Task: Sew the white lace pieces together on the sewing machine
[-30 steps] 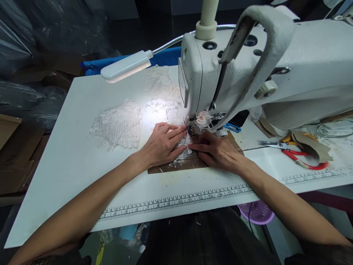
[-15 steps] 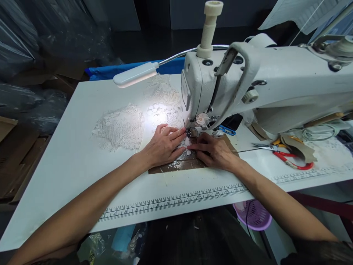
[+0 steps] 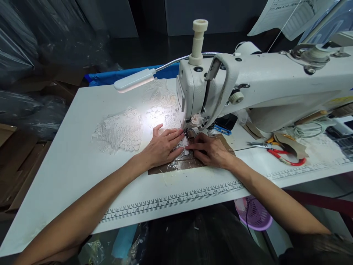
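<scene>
My left hand (image 3: 161,148) lies flat with fingers spread on white lace (image 3: 186,151), its fingertips close to the presser foot of a white sewing machine (image 3: 190,88). On the other side of the needle area, my right hand (image 3: 211,151) has its fingers bent, with the forefinger and thumb at the lace edge. My fingers hide part of the lace there. Beneath both hands is a brown, shiny taped sheet (image 3: 162,169). More lace (image 3: 162,97) spreads behind the left hand under a lit lamp (image 3: 135,80).
A pile of folded lace (image 3: 121,130) sits at the left on the white table (image 3: 74,147). To the right are red-handled scissors (image 3: 286,158), a blue clip-like tool (image 3: 223,129) and a dark phone-like object (image 3: 227,120). A printed ruler (image 3: 176,201) runs along the front edge.
The whole view has shifted slightly, so the machine appears lower and further left. Both hands keep nearly the same place on the lace, and the left thumb and fingers have shifted only a little.
</scene>
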A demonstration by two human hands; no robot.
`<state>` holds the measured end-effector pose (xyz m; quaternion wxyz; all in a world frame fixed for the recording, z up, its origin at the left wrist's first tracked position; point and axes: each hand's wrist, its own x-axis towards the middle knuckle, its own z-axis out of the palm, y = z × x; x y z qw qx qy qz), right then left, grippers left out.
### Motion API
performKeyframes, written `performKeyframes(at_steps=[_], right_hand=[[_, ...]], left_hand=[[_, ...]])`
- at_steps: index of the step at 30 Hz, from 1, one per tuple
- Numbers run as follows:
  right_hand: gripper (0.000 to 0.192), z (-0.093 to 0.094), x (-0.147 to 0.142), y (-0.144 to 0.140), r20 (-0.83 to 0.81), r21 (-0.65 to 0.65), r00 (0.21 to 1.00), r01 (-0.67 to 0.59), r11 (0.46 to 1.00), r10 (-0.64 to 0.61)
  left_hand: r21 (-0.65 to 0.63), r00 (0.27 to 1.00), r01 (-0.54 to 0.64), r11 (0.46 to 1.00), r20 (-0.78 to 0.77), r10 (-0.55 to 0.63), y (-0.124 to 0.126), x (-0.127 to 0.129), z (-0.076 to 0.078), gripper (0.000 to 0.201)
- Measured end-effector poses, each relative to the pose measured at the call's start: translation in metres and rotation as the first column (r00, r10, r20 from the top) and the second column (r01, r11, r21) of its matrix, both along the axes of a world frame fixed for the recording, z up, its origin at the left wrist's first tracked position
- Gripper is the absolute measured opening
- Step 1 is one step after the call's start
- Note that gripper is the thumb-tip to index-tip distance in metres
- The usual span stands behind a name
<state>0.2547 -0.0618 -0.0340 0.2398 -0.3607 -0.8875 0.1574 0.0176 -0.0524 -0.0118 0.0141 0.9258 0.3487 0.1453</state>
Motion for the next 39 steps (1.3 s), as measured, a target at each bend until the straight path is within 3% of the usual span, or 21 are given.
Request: performKeyframes(at_steps=[6, 20, 32, 39], right_hand=[[0.029, 0.000, 0.000, 0.000, -0.017, -0.033, 1.000, 0.011, 0.999, -0.012], [0.031, 0.002, -0.001, -0.004, 0.004, -0.060, 1.000, 0.027, 0.998, -0.027], [0.038, 0.006, -0.005, -0.005, 0.112, -0.005, 0.991, 0.080, 0.997, -0.078], [0.037, 0.013, 0.001, -0.002, -0.010, -0.071, 0.990, 0.139, 0.988, -0.141]], left_hand=[[-0.005, 1.000, -0.008, 1.000, -0.011, 0.008, 0.002, -0.002, -0.003, 0.039], [0.150, 0.998, 0.052, 0.987, 0.026, -0.056, -0.002, 0.005, 0.001, 0.022], [0.171, 0.993, -0.087, 0.981, -0.060, 0.099, 0.000, 0.014, 0.001, 0.025], [0.190, 0.985, -0.171, 0.967, -0.005, 0.175, -0.006, 0.022, -0.005, 0.024]])
